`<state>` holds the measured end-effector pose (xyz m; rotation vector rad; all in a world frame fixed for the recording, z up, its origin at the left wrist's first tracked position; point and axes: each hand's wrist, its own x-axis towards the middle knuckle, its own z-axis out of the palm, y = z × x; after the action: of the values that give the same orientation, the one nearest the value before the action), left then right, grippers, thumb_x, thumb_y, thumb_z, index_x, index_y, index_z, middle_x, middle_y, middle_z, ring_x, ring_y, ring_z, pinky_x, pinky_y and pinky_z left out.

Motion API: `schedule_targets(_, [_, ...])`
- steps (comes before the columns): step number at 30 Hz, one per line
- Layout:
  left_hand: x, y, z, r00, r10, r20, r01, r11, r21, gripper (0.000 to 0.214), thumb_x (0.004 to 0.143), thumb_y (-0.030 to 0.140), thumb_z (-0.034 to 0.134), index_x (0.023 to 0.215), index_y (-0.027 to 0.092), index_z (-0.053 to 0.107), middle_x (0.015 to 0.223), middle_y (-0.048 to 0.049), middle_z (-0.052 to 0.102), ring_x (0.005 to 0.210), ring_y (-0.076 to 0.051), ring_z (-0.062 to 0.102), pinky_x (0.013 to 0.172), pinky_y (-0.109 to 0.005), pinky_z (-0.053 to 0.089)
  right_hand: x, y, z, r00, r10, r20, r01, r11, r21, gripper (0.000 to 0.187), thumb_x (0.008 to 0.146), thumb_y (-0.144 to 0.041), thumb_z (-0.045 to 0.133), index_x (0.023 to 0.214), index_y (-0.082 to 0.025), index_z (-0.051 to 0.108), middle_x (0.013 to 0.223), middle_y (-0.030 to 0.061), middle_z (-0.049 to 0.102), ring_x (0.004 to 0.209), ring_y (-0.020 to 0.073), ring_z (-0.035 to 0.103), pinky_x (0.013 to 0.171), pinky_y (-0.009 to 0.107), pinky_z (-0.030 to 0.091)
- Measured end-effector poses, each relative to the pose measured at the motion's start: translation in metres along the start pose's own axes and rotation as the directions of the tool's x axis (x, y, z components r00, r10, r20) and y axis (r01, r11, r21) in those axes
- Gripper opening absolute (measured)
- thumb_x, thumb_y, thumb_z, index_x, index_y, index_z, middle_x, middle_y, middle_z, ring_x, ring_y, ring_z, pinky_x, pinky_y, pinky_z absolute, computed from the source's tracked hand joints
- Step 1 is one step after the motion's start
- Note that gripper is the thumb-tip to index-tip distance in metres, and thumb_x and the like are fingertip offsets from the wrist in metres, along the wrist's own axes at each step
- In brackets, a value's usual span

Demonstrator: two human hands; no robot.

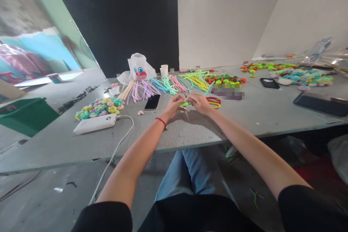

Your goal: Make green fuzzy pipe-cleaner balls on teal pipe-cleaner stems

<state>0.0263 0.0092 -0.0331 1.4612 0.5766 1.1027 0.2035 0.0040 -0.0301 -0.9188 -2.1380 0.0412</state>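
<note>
Both hands meet above the table's middle, close together. My left hand (174, 106) is closed on a bright green fuzzy pipe cleaner (184, 104), with a red string bracelet at the wrist. My right hand (199, 103) pinches at the same green piece from the other side; its fingertips partly hide it. A light turquoise pipe cleaner (209, 88) sticks up just behind the right hand. Red and yellow bent pipe cleaners (214, 102) lie to the right of that hand. Bundles of pastel pipe cleaners (146, 90) and yellow-green ones (199, 81) fan out behind both hands.
A phone (152, 102) lies left of my hands. A white power bank (95, 124) with a cable sits before a pile of pastel fuzzy flowers (100, 108). A white plastic bag (138, 67) and paper cups (164, 70) stand behind. More flower piles (304, 77) lie right, near a black tray (269, 83).
</note>
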Motion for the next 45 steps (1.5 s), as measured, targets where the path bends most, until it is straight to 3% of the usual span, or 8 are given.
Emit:
schedule_targets(14, [-0.001, 0.003, 0.008, 0.994, -0.100, 0.035, 0.103, 0.990, -0.097, 0.015, 0.071, 0.026, 0.060, 0.076, 0.019, 0.048, 0.069, 0.0022, 0.052, 0.058, -0.011, 0.059, 0.048, -0.020, 0.048, -0.003, -0.004, -0.005, 0.997, -0.074, -0.016, 0.071, 0.988, -0.139, 0.029, 0.097, -0.033, 0.034, 0.084, -0.019, 0.056, 0.083, 0.0058, 0.062, 0.076, 0.0185, 0.053, 0.066, 0.027, 0.032])
schedule_targets(19, [-0.001, 0.005, 0.008, 0.997, -0.078, 0.001, 0.077, 0.991, -0.107, 0.016, 0.068, 0.022, 0.062, 0.073, 0.018, 0.047, 0.071, 0.0019, 0.054, 0.062, -0.010, 0.059, 0.051, -0.020, 0.049, -0.002, -0.003, -0.004, 0.997, -0.079, -0.023, 0.074, 0.984, -0.163, 0.030, 0.098, -0.033, 0.033, 0.085, -0.019, 0.057, 0.081, 0.0052, 0.061, 0.075, 0.0181, 0.053, 0.064, 0.026, 0.032])
schedule_targets(26, [0.001, 0.004, 0.006, 0.995, -0.073, -0.070, 0.071, 0.997, -0.021, 0.015, 0.065, 0.022, 0.057, 0.072, 0.020, 0.044, 0.059, 0.0037, 0.053, 0.049, -0.011, 0.058, 0.045, -0.021, 0.047, -0.001, -0.007, -0.005, 0.996, -0.087, -0.012, 0.082, 0.977, -0.199, 0.030, 0.098, -0.032, 0.033, 0.083, -0.019, 0.056, 0.082, 0.0061, 0.062, 0.075, 0.0185, 0.053, 0.064, 0.027, 0.031])
schedule_targets(30, [0.000, 0.004, 0.008, 0.993, -0.014, -0.120, 0.017, 1.000, 0.018, 0.019, 0.065, 0.020, 0.056, 0.081, 0.020, 0.047, 0.057, 0.0042, 0.056, 0.046, -0.011, 0.057, 0.046, -0.021, 0.047, -0.002, -0.007, -0.005, 0.996, -0.086, -0.006, 0.082, 0.971, -0.223, 0.031, 0.098, -0.033, 0.033, 0.082, -0.019, 0.056, 0.080, 0.0060, 0.061, 0.074, 0.0189, 0.053, 0.063, 0.027, 0.030])
schedule_targets(39, [0.003, 0.004, 0.000, 0.998, 0.016, -0.067, -0.011, 0.997, 0.075, 0.016, 0.064, 0.023, 0.062, 0.078, 0.016, 0.058, 0.062, 0.0004, 0.062, 0.051, -0.012, 0.061, 0.048, -0.021, 0.046, -0.003, -0.007, -0.010, 0.996, -0.081, -0.027, 0.071, 0.963, -0.262, 0.030, 0.098, -0.029, 0.032, 0.083, -0.019, 0.056, 0.082, 0.0058, 0.061, 0.076, 0.0186, 0.052, 0.064, 0.027, 0.030])
schedule_targets(45, [0.004, 0.000, -0.005, 0.996, 0.029, -0.087, -0.025, 0.999, 0.038, 0.022, 0.064, 0.024, 0.062, 0.082, 0.018, 0.052, 0.061, 0.0018, 0.063, 0.052, -0.014, 0.064, 0.047, -0.020, 0.045, -0.001, -0.010, -0.006, 0.996, -0.087, -0.034, 0.075, 0.961, -0.266, 0.032, 0.098, -0.031, 0.032, 0.080, -0.019, 0.056, 0.078, 0.0053, 0.060, 0.072, 0.0179, 0.051, 0.062, 0.027, 0.029])
